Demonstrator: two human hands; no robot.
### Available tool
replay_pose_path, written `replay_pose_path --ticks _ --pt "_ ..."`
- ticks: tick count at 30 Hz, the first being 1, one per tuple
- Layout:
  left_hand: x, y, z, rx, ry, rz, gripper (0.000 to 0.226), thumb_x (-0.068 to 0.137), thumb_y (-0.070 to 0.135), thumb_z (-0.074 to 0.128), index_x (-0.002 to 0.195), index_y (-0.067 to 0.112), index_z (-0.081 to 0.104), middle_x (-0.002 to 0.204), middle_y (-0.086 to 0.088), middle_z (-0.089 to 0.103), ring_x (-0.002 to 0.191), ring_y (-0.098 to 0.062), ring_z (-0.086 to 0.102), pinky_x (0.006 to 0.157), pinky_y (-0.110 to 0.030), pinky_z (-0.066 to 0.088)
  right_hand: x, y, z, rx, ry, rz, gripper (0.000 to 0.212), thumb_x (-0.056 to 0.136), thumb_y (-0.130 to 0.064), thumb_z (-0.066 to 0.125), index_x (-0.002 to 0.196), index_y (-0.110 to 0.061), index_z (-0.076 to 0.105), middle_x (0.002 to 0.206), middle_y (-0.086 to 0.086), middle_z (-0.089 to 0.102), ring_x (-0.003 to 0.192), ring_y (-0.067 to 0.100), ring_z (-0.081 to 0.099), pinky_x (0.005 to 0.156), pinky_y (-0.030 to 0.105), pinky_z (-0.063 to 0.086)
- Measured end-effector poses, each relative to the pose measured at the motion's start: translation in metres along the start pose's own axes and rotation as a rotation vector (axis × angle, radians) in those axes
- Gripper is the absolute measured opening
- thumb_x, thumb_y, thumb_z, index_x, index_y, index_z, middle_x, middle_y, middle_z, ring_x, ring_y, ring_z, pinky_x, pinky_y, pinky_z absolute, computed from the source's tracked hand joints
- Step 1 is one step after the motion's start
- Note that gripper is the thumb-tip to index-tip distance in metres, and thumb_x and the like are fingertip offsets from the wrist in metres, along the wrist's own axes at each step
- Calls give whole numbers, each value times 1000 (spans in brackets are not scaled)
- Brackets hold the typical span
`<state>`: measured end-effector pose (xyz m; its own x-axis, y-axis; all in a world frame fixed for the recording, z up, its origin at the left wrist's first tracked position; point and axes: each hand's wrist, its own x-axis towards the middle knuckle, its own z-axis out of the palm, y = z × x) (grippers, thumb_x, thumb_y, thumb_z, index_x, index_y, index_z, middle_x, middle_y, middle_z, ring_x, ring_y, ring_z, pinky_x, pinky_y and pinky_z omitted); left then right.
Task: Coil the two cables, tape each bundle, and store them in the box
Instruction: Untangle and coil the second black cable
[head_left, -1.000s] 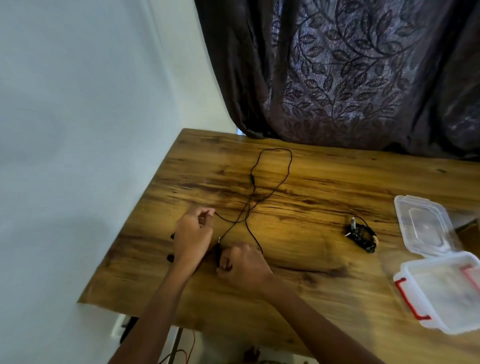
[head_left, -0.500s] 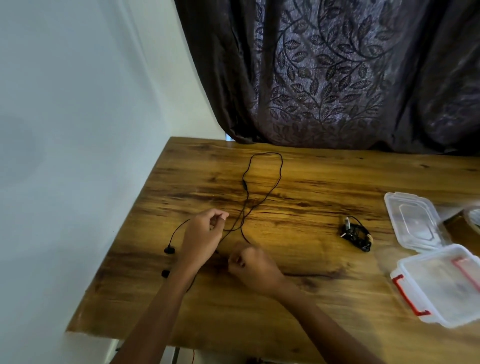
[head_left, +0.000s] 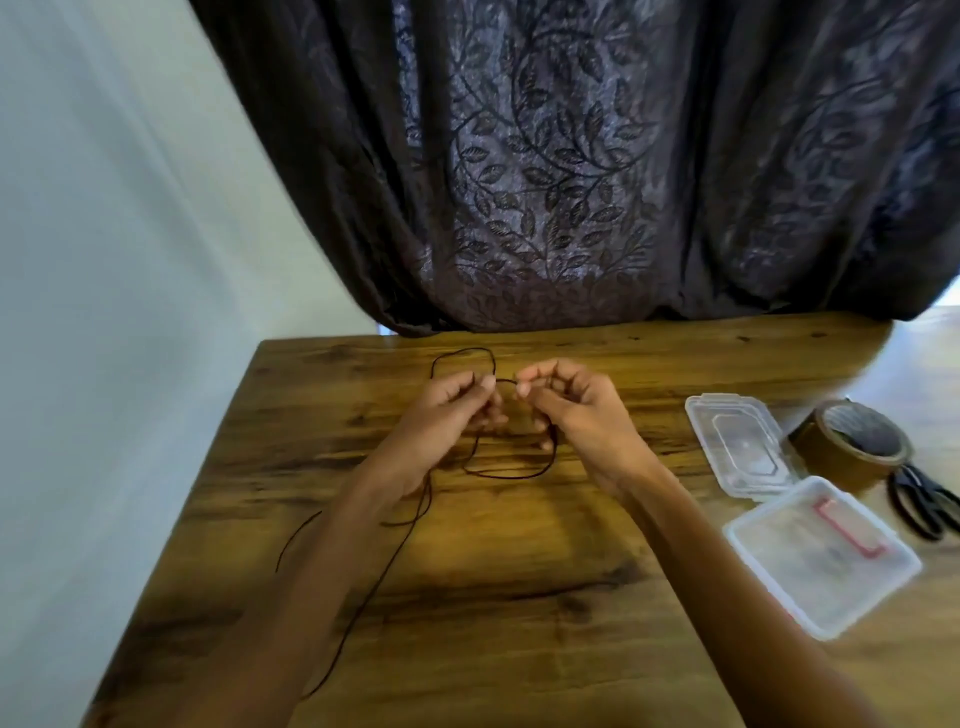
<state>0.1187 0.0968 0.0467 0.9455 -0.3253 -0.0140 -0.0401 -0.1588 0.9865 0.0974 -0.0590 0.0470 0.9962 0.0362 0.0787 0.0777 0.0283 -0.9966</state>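
Black, thin cable droops between your pinches: left hand and right hand each nip it, probably sizing a loop. Its tail trails toward you; the box waits open on the right.

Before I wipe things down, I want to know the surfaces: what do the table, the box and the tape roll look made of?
Table: wood or wood-look laminate, with brown grain, dark knots and a low sheen; I cannot tell which.
Box: clear, slightly cloudy plastic that shows the tabletop through it, with a red latch.
Tape roll: glossy brown film, probably plastic packing tape; its core material is unclear.
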Motion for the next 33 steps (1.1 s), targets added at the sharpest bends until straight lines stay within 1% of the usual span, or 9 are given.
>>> replay_pose_path --ticks 7,13,17,20,22,25,28,31,33 --pt "29 65 28 -608 -233 4 26 97 15 36 83 8 57 71 -3 69 67 -13 67 64 -23 57 3 -40 -49 -91 323 -251 8 82 -9 66 78 -15 65 52 -16 59 45 -3 44 46 9 35" --pt "47 98 60 -807 -391 1 28 98 9 29 95 5 56 82 -6 73 78 -16 71 75 -27 58 -17 -51 -101 -86 604 -293 5 81 -12 68 76 -12 65 58 -6 56 48 0 41 48 13 36" --pt "58 114 85 -916 -451 9 25 97 8 30 97 5 55 91 -8 73 88 -20 71 81 -30 57 -29 -45 -121 -158 738 -281 11 82 -12 68 72 -16 64 56 -8 58 50 2 44 48 16 39" --pt "66 122 105 -916 -436 29 24 98 6 29 96 6 53 95 -8 73 92 -21 70 86 -31 55 -35 -39 -128 -384 729 -217 8 83 -18 67 76 -21 67 72 1 66 63 11 56 59 25 47" --pt "70 126 118 -901 -411 22 24 98 4 29 92 8 52 98 -10 72 95 -22 68 88 -32 53 -40 -39 -126 -599 646 -176 6 85 -21 64 83 -25 68 80 -5 66 70 8 59 63 21 47" --pt "74 129 134 -871 -367 8 24 99 6 29 88 8 50 107 -13 66 102 -25 64 90 -34 52 -46 -42 -122 -891 527 -297 16 87 -12 61 98 -16 71 88 -3 61 73 9 56 65 21 49" --pt "77 129 147 -777 -336 42 26 100 10 27 89 9 50 111 -12 64 107 -26 61 96 -36 46 -52 -52 -122 -1019 466 -390 33 84 1 56 111 -14 67 90 1 53 73 14 52 63 27 51" --pt "75 125 156 -598 -322 99 27 100 11 25 89 14 49 119 -14 62 107 -24 61 99 -34 44 -55 -67 -130 -1119 494 -512 32 81 1 58 106 -16 68 87 1 58 75 16 55 59 33 53" --pt "71 123 159 -475 -345 153 25 101 14 26 91 16 49 117 -11 64 100 -17 64 88 -28 50 -54 -80 -136 -1170 530 -617 19 80 -6 63 93 -18 69 82 -3 64 74 15 57 55 33 53"
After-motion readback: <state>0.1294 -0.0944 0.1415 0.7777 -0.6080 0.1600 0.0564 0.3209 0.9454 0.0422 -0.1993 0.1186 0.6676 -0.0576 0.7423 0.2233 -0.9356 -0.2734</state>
